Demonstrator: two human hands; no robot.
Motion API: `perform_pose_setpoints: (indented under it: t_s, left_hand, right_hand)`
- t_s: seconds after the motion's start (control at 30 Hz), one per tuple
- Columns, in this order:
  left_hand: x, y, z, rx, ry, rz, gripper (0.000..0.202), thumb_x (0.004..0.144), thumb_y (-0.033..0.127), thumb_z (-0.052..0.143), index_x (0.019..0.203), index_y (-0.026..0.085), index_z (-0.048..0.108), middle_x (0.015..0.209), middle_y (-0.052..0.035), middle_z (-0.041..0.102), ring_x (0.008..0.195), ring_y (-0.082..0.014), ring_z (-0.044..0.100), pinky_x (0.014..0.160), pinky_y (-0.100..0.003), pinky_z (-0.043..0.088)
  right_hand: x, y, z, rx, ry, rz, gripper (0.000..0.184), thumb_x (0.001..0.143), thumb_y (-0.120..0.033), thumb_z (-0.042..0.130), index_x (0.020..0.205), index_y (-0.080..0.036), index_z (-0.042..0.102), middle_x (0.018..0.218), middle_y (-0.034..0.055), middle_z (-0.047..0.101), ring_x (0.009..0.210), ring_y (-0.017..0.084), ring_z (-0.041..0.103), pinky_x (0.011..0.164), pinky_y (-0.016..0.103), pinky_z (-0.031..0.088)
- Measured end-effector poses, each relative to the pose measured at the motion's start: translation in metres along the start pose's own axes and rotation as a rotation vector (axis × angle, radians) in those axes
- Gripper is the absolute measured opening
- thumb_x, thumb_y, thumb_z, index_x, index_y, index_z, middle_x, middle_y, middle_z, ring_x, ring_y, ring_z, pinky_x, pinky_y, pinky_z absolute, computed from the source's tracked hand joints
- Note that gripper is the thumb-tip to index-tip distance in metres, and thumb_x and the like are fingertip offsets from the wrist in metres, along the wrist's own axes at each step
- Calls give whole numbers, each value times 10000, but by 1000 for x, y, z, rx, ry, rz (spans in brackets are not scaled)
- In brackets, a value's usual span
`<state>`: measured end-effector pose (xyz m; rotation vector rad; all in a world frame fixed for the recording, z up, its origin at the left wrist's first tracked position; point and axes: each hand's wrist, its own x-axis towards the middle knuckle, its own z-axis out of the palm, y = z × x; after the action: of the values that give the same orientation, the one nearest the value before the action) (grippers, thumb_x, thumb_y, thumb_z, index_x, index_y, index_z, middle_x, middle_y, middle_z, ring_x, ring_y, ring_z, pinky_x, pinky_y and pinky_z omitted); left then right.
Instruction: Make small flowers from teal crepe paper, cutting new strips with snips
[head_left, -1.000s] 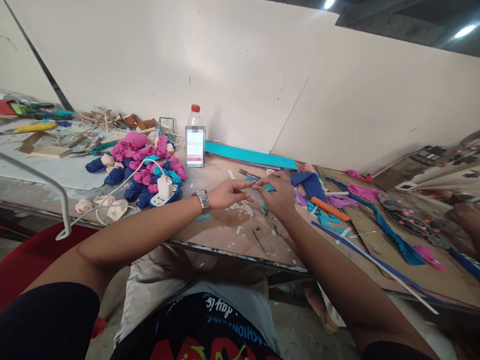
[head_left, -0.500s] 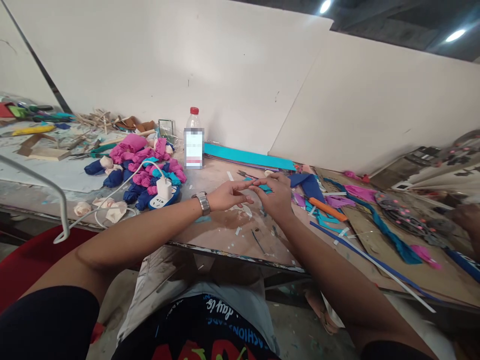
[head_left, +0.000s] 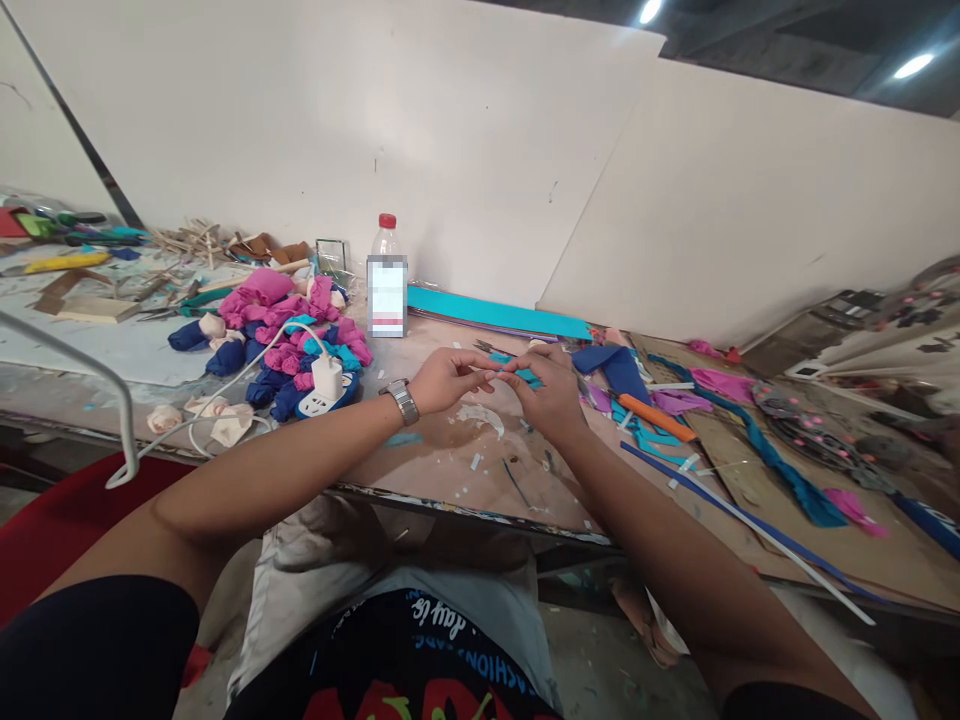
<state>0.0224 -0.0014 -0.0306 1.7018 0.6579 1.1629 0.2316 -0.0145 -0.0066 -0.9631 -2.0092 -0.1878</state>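
Observation:
Over the middle of the worktable (head_left: 431, 465), my left hand (head_left: 448, 383), with a metal watch (head_left: 404, 402) on its wrist, is closed in a pinch. My right hand (head_left: 546, 385) meets it fingertip to fingertip, also pinching. Whatever lies between the fingertips is too small to make out. Bright blue strips (head_left: 525, 375) show just behind the right fingers. A pair of scissors or similar pointed tool (head_left: 491, 348) lies behind the hands, partly hidden. To the right of my right hand are a dark blue folded strip (head_left: 615, 372) and an orange-handled cutter (head_left: 656, 418).
A red-capped bottle (head_left: 387, 240) stands behind a lit phone (head_left: 387, 298). On the left, pink and blue crumpled bundles (head_left: 270, 320) surround a power strip (head_left: 319, 402) with a white cable. A long white strip (head_left: 795, 550) crosses the table's right side. A red chair (head_left: 67, 520) stands at left.
My left fingers have curled from stretched out into a pinch, and the left thumb has come up against them. My right hand has hardly moved.

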Motion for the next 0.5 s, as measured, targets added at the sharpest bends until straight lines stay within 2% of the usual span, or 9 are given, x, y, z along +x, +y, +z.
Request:
perform_pose_setpoints:
  t_s: [0.13, 0.33, 0.5]
  left_hand:
    - [0, -2, 0, -2, 42, -3, 416, 842, 522, 765, 1021, 149, 805, 890, -107, 795, 782, -204, 776, 650, -261, 576]
    - [1, -3, 0, 22, 53, 1, 385, 872, 488, 744, 1016, 134, 781, 790, -89, 781, 745, -179, 760, 656, -249, 563]
    - [0, -1, 2, 47, 65, -32, 385, 877, 486, 738, 1010, 125, 760, 804, -98, 780, 780, -199, 772, 639, -247, 556]
  right_hand:
    - [0, -4, 0, 50, 19, 13, 208, 937, -432, 698, 878, -245, 767, 876, 60, 702, 930, 264, 626, 880, 431, 486]
    - [1, -4, 0, 94, 19, -45, 201, 920, -439, 729, 874, -249, 780, 836, 50, 724, 897, 256, 651, 856, 424, 510]
    - [-1, 0, 1, 75, 23, -36, 215, 904, -457, 746, 895, -249, 799, 873, 60, 720, 898, 256, 668, 878, 439, 509]
